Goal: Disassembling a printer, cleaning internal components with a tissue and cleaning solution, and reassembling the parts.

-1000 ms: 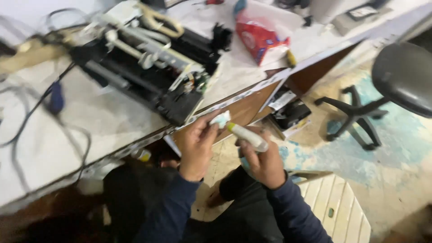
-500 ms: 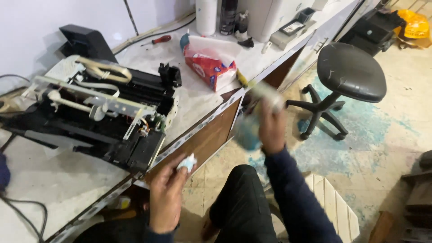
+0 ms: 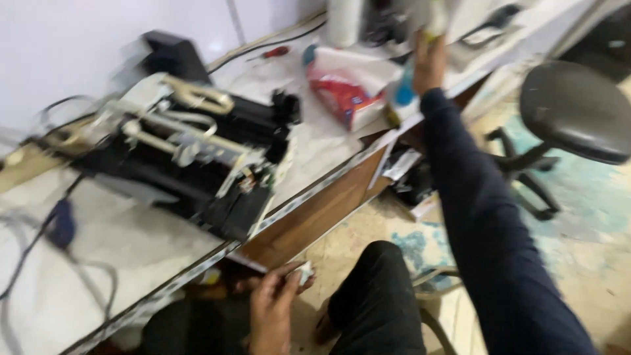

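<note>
Fingers of my left hand [image 3: 273, 309] are curled in, pinching a small white crumpled wad [image 3: 303, 271] at their tips, low by my knee and just under the edge of the white worktop [image 3: 118, 263]. My right hand [image 3: 428, 60] is stretched far out over the worktop, closed around a pale tube-like bottle [image 3: 434, 16]; blur keeps me from telling how firmly the fingers wrap it. I judge the reach to be the weak point: with the arm fully extended, the sleeve passes close over the red and white plastic packet [image 3: 345, 92] and a blue-topped item [image 3: 402, 92] at the table's rim, and a brush could knock either to the floor. The dismantled black printer mechanism [image 3: 190, 158] sits well to the left, apart from both hands. The wad, held only at the fingertips, could slip loose.
</note>
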